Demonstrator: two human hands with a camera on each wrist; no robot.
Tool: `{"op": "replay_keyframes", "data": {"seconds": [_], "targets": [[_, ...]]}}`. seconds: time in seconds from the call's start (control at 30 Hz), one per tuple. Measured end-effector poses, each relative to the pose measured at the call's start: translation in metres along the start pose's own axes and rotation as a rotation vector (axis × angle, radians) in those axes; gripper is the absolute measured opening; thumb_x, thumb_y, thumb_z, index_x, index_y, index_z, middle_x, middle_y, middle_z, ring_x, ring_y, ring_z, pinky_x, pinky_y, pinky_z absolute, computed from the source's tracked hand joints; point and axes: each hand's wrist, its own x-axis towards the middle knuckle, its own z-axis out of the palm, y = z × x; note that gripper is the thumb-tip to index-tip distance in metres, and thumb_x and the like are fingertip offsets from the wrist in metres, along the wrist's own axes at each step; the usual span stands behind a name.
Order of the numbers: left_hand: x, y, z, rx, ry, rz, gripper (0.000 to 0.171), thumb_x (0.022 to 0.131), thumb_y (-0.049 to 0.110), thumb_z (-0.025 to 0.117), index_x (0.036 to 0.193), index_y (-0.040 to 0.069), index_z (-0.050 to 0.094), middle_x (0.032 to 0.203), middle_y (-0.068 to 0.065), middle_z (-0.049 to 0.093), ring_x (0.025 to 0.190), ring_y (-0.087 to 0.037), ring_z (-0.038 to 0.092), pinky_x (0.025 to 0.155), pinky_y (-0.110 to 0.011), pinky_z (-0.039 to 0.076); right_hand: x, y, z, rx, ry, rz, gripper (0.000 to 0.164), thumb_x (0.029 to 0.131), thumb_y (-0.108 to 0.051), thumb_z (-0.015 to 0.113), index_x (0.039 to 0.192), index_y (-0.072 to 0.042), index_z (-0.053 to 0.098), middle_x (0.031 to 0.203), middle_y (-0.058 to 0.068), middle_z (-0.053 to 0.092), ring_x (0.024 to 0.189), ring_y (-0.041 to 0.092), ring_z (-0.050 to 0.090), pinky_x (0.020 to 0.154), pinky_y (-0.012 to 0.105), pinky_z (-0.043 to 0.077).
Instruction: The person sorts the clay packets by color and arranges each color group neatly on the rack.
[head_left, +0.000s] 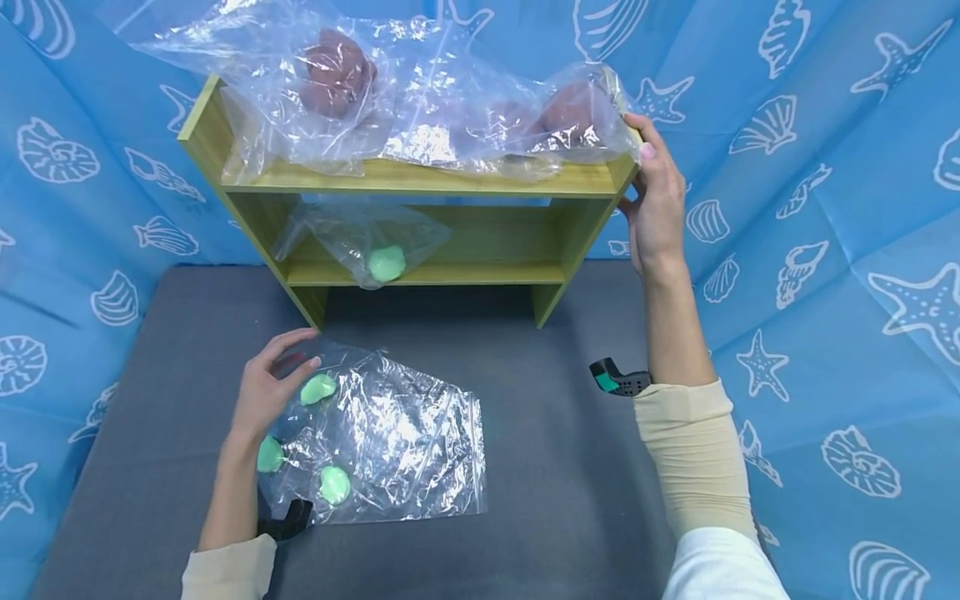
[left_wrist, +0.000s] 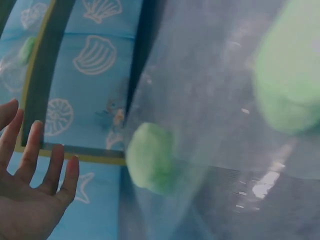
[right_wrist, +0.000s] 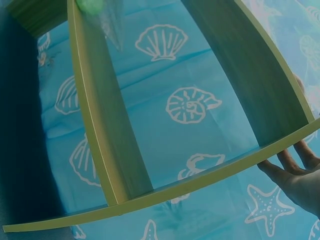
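Note:
A small two-tier wooden shelf [head_left: 420,179] stands at the back of the table. My right hand [head_left: 656,196] grips its right side panel near the top; in the right wrist view, fingertips [right_wrist: 285,167] touch the panel's outer face. My left hand [head_left: 262,387] hovers by a clear zip bag [head_left: 405,442] lying on the table, its fingers loosely bent and holding nothing. Several pale green lumps, one of them a green lump [head_left: 334,485], show in that bag. In the left wrist view, the left hand [left_wrist: 35,185] has its fingers spread apart.
Clear bags with a brown lump [head_left: 337,75] and another brown lump [head_left: 573,115] lie on the upper tier. A smaller bag with a green lump [head_left: 386,263] hangs over the lower tier's edge. Blue curtains [head_left: 825,208] with white shell prints surround the grey table [head_left: 547,467].

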Motion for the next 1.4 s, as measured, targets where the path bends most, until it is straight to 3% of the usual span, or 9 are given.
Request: {"op": "replay_keyframes", "data": {"seconds": [0.2, 0.37, 0.67, 0.83, 1.1, 1.3, 1.4], "targets": [[-0.009, -0.026, 0.002, 0.058, -0.07, -0.082, 0.045, 0.093, 0.005, 0.069, 0.137, 0.003, 0.057, 0.147, -0.014, 0.047, 0.136, -0.034, 0.04, 0.106, -0.059, 0.035, -0.001, 0.0, 0.0, 0.006, 0.002, 0.01, 0.038, 0.101, -0.027, 0.045, 0.134, -0.019, 0.061, 0.12, 0.012, 0.057, 0.096, 0.022, 0.056, 0.073, 0.038, 0.047], [-0.015, -0.042, 0.004, 0.163, -0.102, -0.157, 0.047, 0.092, 0.012, 0.072, 0.136, 0.005, 0.058, 0.146, -0.016, 0.046, 0.136, -0.042, 0.039, 0.104, -0.064, 0.035, 0.0, 0.001, -0.001, 0.005, -0.003, 0.001, 0.038, 0.101, -0.028, 0.046, 0.134, -0.018, 0.062, 0.12, 0.013, 0.057, 0.097, 0.023, 0.055, 0.074, 0.039, 0.047], [-0.017, -0.053, 0.006, 0.228, -0.118, -0.217, 0.049, 0.089, 0.01, 0.075, 0.136, 0.007, 0.059, 0.147, -0.02, 0.044, 0.13, -0.043, 0.044, 0.101, -0.058, 0.041, 0.001, 0.0, 0.0, 0.001, -0.008, 0.0, 0.038, 0.1, -0.028, 0.047, 0.134, -0.018, 0.062, 0.12, 0.013, 0.057, 0.096, 0.024, 0.055, 0.073, 0.038, 0.046], [-0.017, -0.055, 0.004, 0.288, -0.132, -0.27, 0.051, 0.089, 0.012, 0.076, 0.137, 0.009, 0.059, 0.145, -0.02, 0.044, 0.106, -0.033, 0.054, 0.083, -0.042, 0.047, 0.0, 0.0, 0.0, -0.007, -0.004, 0.009, 0.037, 0.101, -0.027, 0.046, 0.134, -0.02, 0.062, 0.122, 0.013, 0.056, 0.096, 0.024, 0.055, 0.075, 0.039, 0.046], [-0.017, -0.054, 0.0, 0.322, -0.158, -0.378, 0.056, 0.088, 0.027, 0.077, 0.139, 0.012, 0.058, 0.112, -0.016, 0.059, 0.098, -0.029, 0.055, 0.072, -0.036, 0.045, 0.001, 0.001, 0.0, -0.011, -0.001, 0.004, 0.037, 0.102, -0.028, 0.046, 0.134, -0.02, 0.062, 0.122, 0.013, 0.056, 0.097, 0.024, 0.055, 0.075, 0.039, 0.046], [-0.02, -0.051, 0.001, 0.294, -0.134, -0.368, 0.054, 0.087, 0.032, 0.079, 0.135, 0.016, 0.061, 0.115, -0.014, 0.063, 0.088, -0.025, 0.055, 0.067, -0.032, 0.046, 0.0, 0.001, 0.001, -0.01, 0.001, 0.004, 0.037, 0.101, -0.028, 0.046, 0.134, -0.02, 0.062, 0.121, 0.013, 0.056, 0.097, 0.024, 0.055, 0.074, 0.038, 0.046], [-0.022, -0.049, 0.003, 0.275, -0.117, -0.338, 0.054, 0.086, 0.035, 0.079, 0.134, 0.018, 0.062, 0.123, -0.013, 0.064, 0.091, -0.023, 0.055, 0.071, -0.031, 0.046, 0.0, 0.001, 0.0, -0.009, 0.0, 0.005, 0.037, 0.101, -0.028, 0.046, 0.134, -0.02, 0.062, 0.122, 0.013, 0.056, 0.098, 0.024, 0.055, 0.075, 0.039, 0.046]]}}
